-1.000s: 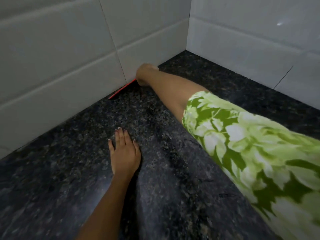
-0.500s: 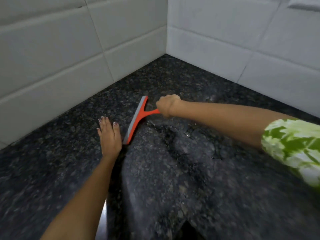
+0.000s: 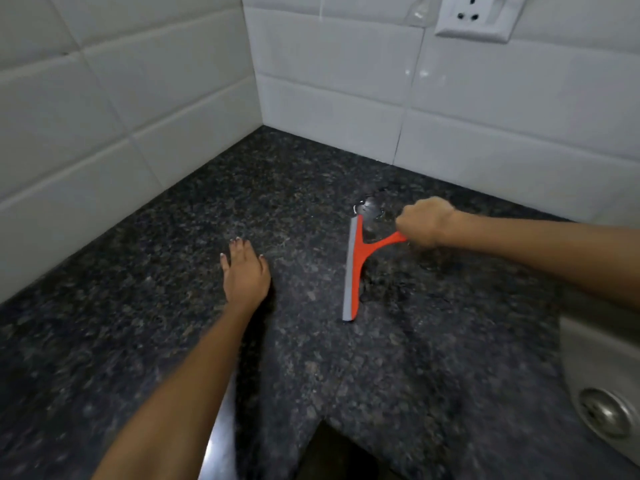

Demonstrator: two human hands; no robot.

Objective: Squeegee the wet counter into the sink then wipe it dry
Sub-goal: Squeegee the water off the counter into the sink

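Currently: squeegee mid-counter, sink at right edge

Left hand (image 3: 246, 276) lies flat on the counter (image 3: 145, 306), fingers straight, holding nothing. Orange squeegee (image 3: 354, 271) stands blade-down mid-counter, toward the back wall. Water pool (image 3: 370, 206) sits at the blade's far end. Right hand (image 3: 424, 221) grips the squeegee handle in a fist. Sink (image 3: 599, 372) with drain (image 3: 604, 410) at the counter's right edge.

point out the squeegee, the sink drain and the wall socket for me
squeegee (image 3: 353, 271), head view, on the orange frame beside the grey blade
sink drain (image 3: 606, 411), head view, on the middle of the metal strainer
wall socket (image 3: 478, 13), head view, on the white faceplate
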